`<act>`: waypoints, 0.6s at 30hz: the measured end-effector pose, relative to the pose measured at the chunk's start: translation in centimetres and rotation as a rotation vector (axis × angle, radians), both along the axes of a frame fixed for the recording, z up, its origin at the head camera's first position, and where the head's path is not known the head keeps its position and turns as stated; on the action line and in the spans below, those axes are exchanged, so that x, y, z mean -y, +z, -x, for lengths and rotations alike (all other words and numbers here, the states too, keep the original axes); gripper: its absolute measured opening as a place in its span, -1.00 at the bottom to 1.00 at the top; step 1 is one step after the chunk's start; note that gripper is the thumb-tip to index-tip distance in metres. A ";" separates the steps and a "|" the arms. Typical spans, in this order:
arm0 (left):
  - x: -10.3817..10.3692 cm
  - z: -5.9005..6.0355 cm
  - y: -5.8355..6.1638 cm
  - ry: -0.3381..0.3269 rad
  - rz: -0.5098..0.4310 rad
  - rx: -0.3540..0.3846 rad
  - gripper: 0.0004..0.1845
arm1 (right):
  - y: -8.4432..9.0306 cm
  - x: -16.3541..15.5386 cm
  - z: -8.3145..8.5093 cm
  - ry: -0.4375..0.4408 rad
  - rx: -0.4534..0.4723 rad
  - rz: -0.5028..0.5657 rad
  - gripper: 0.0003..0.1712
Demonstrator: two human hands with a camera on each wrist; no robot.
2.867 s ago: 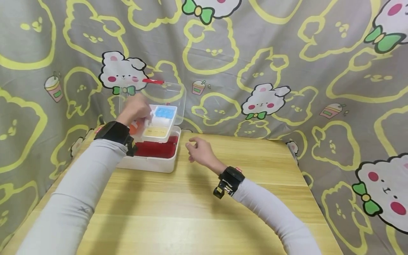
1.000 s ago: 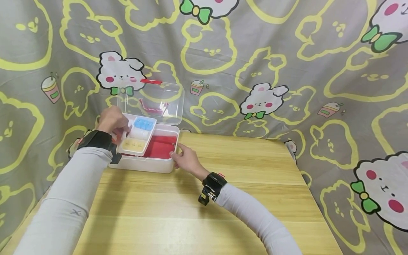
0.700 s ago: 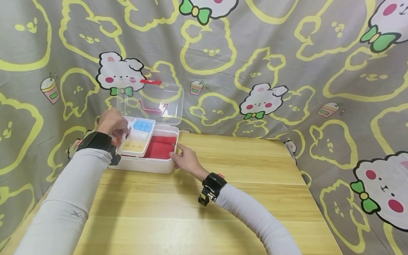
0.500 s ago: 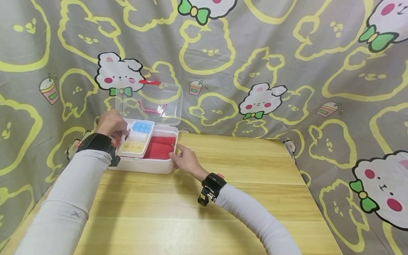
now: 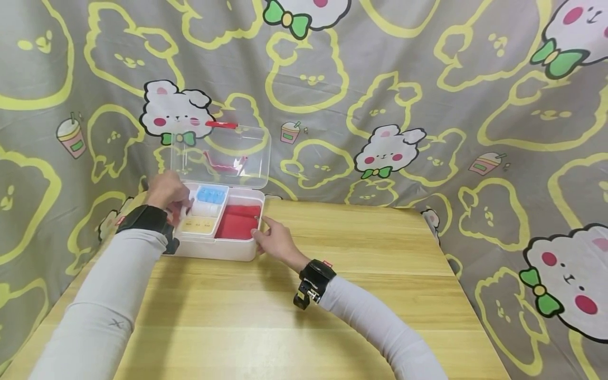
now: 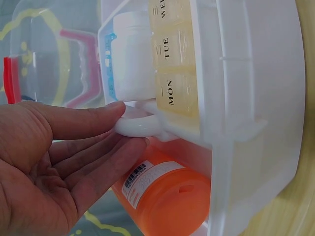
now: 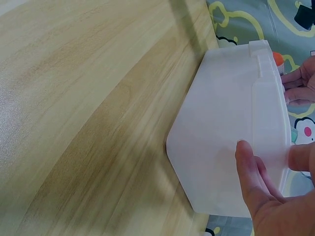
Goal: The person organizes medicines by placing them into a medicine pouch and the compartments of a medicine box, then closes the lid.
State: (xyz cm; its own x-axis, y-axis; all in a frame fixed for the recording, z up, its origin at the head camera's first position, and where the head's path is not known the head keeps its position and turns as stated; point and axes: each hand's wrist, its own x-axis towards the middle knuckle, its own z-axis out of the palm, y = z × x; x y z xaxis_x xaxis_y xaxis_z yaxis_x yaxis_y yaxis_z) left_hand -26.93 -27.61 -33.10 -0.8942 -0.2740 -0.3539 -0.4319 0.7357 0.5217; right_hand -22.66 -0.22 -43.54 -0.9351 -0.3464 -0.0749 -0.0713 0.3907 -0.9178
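My left hand (image 5: 166, 190) pinches the white handle (image 6: 140, 126) of a white tray (image 5: 220, 210), which sits in the left part of a white medicine box (image 5: 214, 249). The tray bears a blue pill case (image 5: 211, 194), a white bottle (image 6: 133, 59) and a yellow pill organizer (image 6: 174, 64) marked MON, TUE. An orange pill bottle (image 6: 172, 196) lies on the handle's other side, mostly hidden by my hand in the head view. My right hand (image 5: 277, 240) grips the box's right wall, thumb at the rim and fingers against the outside.
The box's clear lid (image 5: 254, 158) stands raised behind it, with a red latch (image 5: 221, 124) on top. Red material (image 5: 237, 224) lies in the box's right part. A wooden table (image 5: 332, 316) extends to the front and right. A patterned curtain (image 5: 313, 121) hangs behind.
My left hand has brought the tray left and down into the box; over the last second it sank and levelled. My right hand has moved from beside the box onto its right wall.
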 end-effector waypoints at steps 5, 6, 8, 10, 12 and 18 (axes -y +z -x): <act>-0.2 -0.1 0.0 0.006 0.006 -0.022 -0.65 | 0.1 0.0 0.0 -0.005 0.005 0.008 -0.24; -0.3 -0.2 0.0 0.008 0.009 -0.025 -0.66 | 0.1 0.0 -0.1 -0.005 0.007 0.010 -0.25; -0.3 -0.3 0.1 0.006 0.018 -0.023 -0.66 | 0.2 0.0 -0.1 -0.003 0.009 0.013 -0.25; -0.4 -0.3 0.1 0.002 0.026 -0.020 -0.66 | 0.2 0.0 -0.1 -0.005 0.011 0.016 -0.25; -0.4 -0.3 0.1 0.000 0.037 -0.018 -0.67 | 0.2 0.0 -0.2 -0.008 0.011 0.014 -0.25; -0.6 -0.4 -0.1 -0.037 0.069 -0.024 -0.70 | 0.3 0.1 -0.3 -0.014 0.014 0.023 -0.25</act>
State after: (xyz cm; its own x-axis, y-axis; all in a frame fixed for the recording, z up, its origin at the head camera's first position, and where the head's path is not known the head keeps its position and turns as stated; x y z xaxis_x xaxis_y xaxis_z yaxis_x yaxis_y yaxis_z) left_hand -26.57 -27.03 -33.21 -0.9121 -0.2636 -0.3140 -0.3919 0.7854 0.4791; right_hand -22.36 -0.30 -43.27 -0.9388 -0.3351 -0.0798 -0.0535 0.3706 -0.9272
